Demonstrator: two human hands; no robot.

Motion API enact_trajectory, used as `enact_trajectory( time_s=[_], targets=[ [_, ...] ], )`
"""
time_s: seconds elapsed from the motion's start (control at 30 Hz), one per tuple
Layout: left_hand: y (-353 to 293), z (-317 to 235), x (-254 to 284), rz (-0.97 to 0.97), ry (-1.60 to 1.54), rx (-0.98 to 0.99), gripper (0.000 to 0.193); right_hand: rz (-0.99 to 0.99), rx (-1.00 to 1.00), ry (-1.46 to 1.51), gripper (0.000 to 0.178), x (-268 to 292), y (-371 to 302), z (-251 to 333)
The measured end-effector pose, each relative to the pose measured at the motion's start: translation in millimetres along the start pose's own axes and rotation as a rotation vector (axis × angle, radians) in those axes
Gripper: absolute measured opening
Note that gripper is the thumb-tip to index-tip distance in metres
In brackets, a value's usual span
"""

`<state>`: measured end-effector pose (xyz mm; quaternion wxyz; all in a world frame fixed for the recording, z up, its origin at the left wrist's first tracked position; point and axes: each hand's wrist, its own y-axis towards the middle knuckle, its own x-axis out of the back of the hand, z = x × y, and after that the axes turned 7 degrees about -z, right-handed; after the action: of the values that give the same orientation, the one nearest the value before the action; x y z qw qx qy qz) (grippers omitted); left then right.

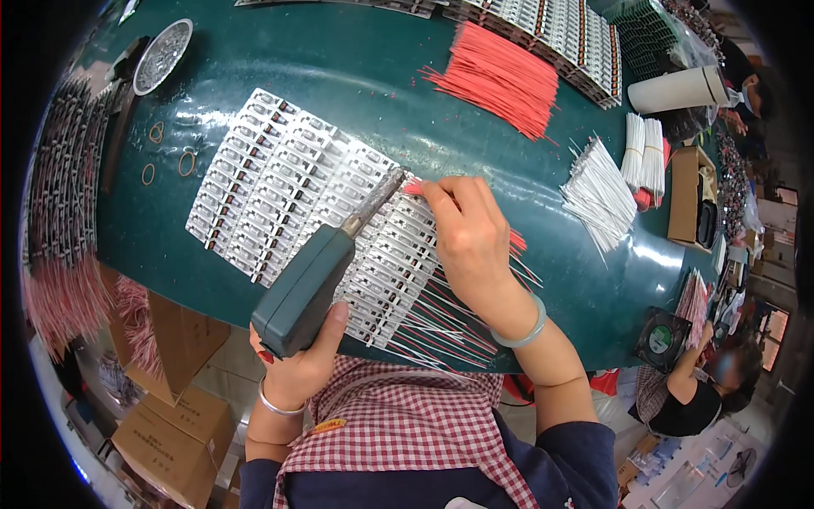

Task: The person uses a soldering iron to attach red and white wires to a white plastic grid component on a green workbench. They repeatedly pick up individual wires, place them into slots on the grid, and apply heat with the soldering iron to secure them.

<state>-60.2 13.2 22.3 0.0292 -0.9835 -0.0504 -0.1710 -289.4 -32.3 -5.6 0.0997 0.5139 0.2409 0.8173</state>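
Observation:
My left hand (pixel 307 366) is wrapped round the grip of a dark green soldering gun (pixel 303 293). Its metal tip (pixel 373 202) reaches over the top right of a white panel of small parts (pixel 280 182), which lies at a slant on the table. Close to that tip, my right hand (pixel 465 229) pinches a small bunch of red wires (pixel 413 186), its fingers resting at the panel's right-hand strip. Red and white wires (pixel 445 318) stick out from that strip, passing under my right wrist. Whether the tip touches a wire cannot be made out.
A red wire pile (pixel 500 76) lies at the back, with stacked panels (pixel 560 38) behind it. Loose white wires (pixel 598 191) lie to the right, near a white bottle (pixel 678 91). A metal bowl (pixel 163 57) and rubber bands (pixel 187 163) are on the left. Another person (pixel 708 382) sits far right.

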Motion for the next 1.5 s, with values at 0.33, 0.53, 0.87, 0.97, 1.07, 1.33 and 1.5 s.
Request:
enact_trajectory(
  time_s=[0.33,0.53,0.87,0.97,1.07,1.33,1.5],
  targets=[
    [-2.8,-0.9,3.0,-0.013,-0.004,0.040,0.023,-0.083,0.044,-0.044,0.032,2.1,-3.8,0.4],
    [-5.5,1.5,6.6,0.028,-0.003,0.022,0.022,-0.059,0.059,0.020,0.032,-1.8,-6.3,6.8],
    [3.4,-0.8,2.4,0.074,-0.036,-0.113,0.018,-0.033,0.081,-0.026,0.031,-3.9,-5.8,7.5],
    [6.2,-0.7,3.4,0.104,0.017,-0.139,0.019,-0.028,0.079,-0.033,0.032,-4.8,-5.1,7.2],
    [5.4,-2.8,3.5,0.104,0.012,-0.112,0.019,-0.027,0.083,-0.037,0.032,-3.6,-4.7,8.2],
    [-8.8,8.4,10.5,0.031,0.047,-0.060,0.023,-0.029,0.086,-0.051,0.032,-4.2,-4.9,9.1],
    [-14.0,14.0,14.5,0.028,0.011,-0.039,0.027,-0.043,0.083,-0.051,0.030,-4.2,-4.4,9.7]
  ],
)
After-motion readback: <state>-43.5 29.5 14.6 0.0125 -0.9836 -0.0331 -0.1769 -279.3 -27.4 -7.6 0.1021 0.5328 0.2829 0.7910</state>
